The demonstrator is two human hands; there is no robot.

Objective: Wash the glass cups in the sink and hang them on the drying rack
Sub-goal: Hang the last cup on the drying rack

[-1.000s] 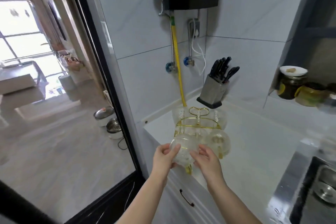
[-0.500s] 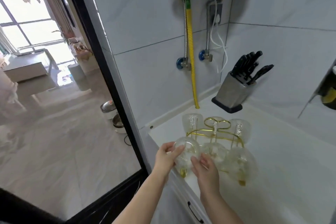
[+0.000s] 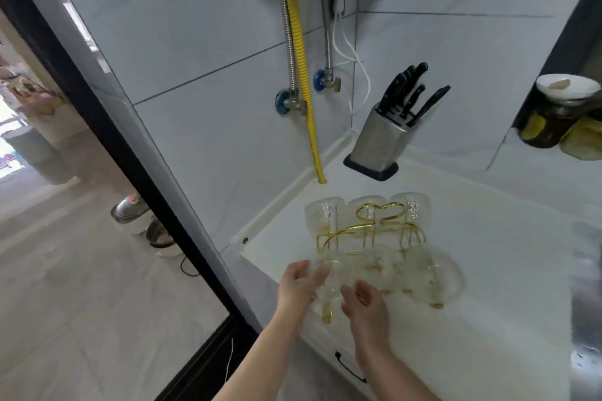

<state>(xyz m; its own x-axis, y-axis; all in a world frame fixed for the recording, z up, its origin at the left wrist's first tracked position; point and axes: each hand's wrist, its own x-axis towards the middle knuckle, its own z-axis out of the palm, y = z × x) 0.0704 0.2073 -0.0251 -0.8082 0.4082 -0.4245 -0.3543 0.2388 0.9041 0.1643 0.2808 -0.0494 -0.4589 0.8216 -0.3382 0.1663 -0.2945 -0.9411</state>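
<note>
i see my left hand and right hand on either side of the near-left glass cup, which hangs upside down on the gold wire drying rack at the front-left corner of the white bench. my left fingers curl loosely against the cup's side, while the right fingers look relaxed just beside it, though blur hides whether they touch. more cups hang along the rack, and a knife block stands well behind it.
</note>
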